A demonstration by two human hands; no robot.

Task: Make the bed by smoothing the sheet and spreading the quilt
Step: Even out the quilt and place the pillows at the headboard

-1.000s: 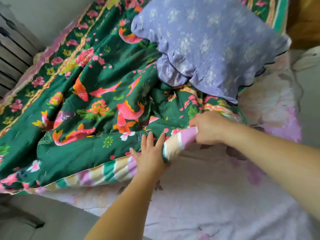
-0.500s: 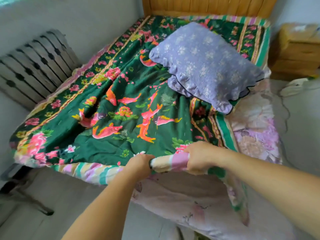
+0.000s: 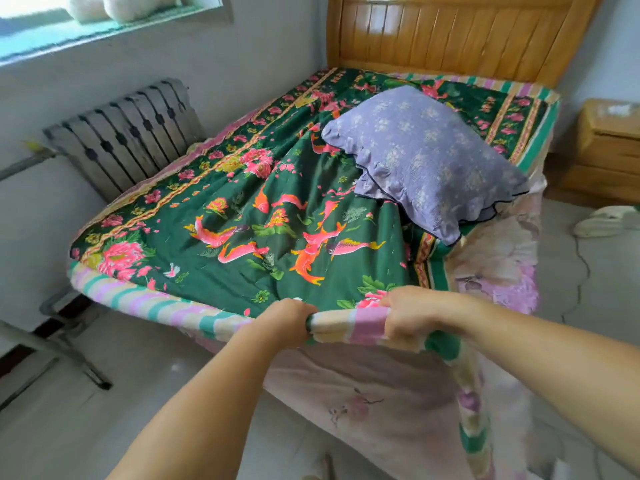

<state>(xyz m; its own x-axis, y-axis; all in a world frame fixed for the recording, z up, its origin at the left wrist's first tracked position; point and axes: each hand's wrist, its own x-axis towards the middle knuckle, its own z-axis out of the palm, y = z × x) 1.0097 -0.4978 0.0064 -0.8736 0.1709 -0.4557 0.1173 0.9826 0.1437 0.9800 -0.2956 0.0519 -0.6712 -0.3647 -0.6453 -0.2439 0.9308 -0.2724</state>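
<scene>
With the wooden headboard (image 3: 460,32) as the mark, the radiator (image 3: 128,136) stands against the wall to its left, beside the near-left side of the bed. The green fish-patterned quilt (image 3: 242,216) runs from just below the headboard down to the foot, its striped border (image 3: 152,303) rolled along the foot edge. The left hand (image 3: 287,320) is curled tight round that border at the end farthest from the headboard, and the right hand (image 3: 412,315) grips the same border just beside it, fingers wrapped under. Right of them the border's corner hangs down over the pink floral sheet (image 3: 498,258), which shows bare along the right side of the bed. A lilac pillow (image 3: 426,157) lies on the quilt, below the headboard and toward the right.

The quilt looks soft, padded and fairly bulky, limp rather than stiff. The thick border seems the sound place to hold; I judge that hands set wider apart would spread it more evenly rightward.
</scene>
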